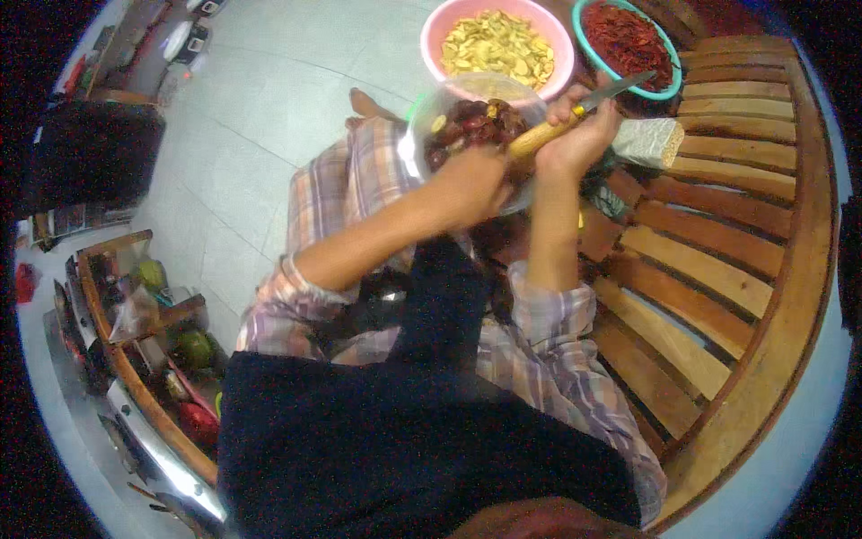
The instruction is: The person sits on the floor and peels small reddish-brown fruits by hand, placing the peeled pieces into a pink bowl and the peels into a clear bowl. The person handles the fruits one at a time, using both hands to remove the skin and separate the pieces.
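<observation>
A knife with a wooden handle point(544, 135) lies across my right hand point(576, 131), whose fingers curl about the handle near its yellow collar; the blade points to the upper right. My left hand point(475, 183), blurred, is close to the handle's butt, over the near rim of a clear plastic bowl point(415, 128). Whether it holds anything is hidden. Dark red-brown pieces point(475, 124) and a few yellowish ones lie in the bowl. Beyond it stands a pink basin point(431, 40) of pale yellow slices point(498, 50). A turquoise-rimmed basin point(673, 47) holds dark red strips point(623, 40).
A slatted wooden bench point(714, 249) extends along the right, with a pale wrapped package point(646, 143) near the bowl. At the lower left is a wooden-edged shelf unit point(128, 377) with green round items point(194, 348). Tiled floor point(269, 81) shows at the upper left.
</observation>
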{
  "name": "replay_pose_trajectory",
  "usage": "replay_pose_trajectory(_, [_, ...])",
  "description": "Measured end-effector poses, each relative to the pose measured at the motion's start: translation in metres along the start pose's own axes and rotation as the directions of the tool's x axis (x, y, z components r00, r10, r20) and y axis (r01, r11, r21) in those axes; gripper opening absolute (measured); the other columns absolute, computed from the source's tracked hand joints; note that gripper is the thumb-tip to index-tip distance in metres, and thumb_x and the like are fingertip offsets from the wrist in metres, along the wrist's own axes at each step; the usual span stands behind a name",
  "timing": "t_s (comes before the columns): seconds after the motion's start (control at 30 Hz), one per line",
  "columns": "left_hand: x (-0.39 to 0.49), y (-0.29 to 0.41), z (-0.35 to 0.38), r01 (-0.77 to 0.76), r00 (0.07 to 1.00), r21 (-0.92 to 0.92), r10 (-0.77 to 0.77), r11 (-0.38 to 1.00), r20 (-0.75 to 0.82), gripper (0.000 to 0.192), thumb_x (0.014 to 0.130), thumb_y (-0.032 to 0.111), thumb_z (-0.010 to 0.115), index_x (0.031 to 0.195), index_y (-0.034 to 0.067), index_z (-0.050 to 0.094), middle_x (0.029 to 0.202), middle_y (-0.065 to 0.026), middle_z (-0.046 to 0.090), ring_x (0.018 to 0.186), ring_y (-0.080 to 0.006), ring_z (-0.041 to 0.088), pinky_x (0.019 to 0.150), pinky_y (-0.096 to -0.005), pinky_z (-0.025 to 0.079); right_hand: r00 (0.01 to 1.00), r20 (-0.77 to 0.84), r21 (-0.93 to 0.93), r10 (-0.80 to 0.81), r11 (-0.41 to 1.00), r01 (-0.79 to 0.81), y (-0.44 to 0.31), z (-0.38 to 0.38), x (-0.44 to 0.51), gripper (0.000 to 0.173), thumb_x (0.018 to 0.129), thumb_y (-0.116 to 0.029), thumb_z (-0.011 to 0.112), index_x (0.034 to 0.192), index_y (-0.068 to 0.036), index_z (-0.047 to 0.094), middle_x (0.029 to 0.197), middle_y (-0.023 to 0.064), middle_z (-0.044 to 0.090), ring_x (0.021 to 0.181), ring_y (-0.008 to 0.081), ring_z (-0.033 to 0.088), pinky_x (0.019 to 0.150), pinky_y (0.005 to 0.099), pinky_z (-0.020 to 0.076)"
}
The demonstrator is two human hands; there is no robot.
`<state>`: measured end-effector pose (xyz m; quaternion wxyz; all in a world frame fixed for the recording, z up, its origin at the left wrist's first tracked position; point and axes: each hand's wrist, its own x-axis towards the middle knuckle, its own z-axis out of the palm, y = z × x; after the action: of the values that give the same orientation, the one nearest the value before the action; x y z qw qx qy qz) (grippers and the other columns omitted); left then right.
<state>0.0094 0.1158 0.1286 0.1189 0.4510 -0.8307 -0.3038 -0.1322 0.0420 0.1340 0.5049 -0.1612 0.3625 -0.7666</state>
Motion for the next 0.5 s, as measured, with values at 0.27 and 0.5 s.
replay_pose_trajectory(0.27, [-0.014,-0.008,-0.032,-0.090,0.986,-0.162,0.065,0.983,-0.154,0.027,0.084,0.014,0.063,0.109,0.003,0.066,0.107,-0.0175,0.067,0.095,-0.0348,0.065,0.085,-0.0435,0.050,0.999,0.008,0.063,-0.034,0.997,0.033,0.009,-0.007,0.012,0.028,0.094,-0.035,0.044,0.106,-0.013,0.055,0.072,0.0026,0.056,0.048,0.0131,0.047,0.041,0.0278,0.0384])
replay_pose_trajectory(0.5, [0.025,-0.043,-0.042,0.061,0.975,0.089,-0.040,0.994,-0.220,0.015,0.080,0.008,0.060,0.091,0.001,0.068,0.089,-0.0239,0.066,0.080,-0.0408,0.065,0.072,-0.0463,0.051,0.999,0.028,0.008,0.030,1.000,-0.030,0.000,-0.002,0.003,0.036,0.098,-0.026,0.035,0.124,-0.008,0.052,0.073,0.0038,0.052,0.051,0.0118,0.041,0.047,0.0272,0.0350])
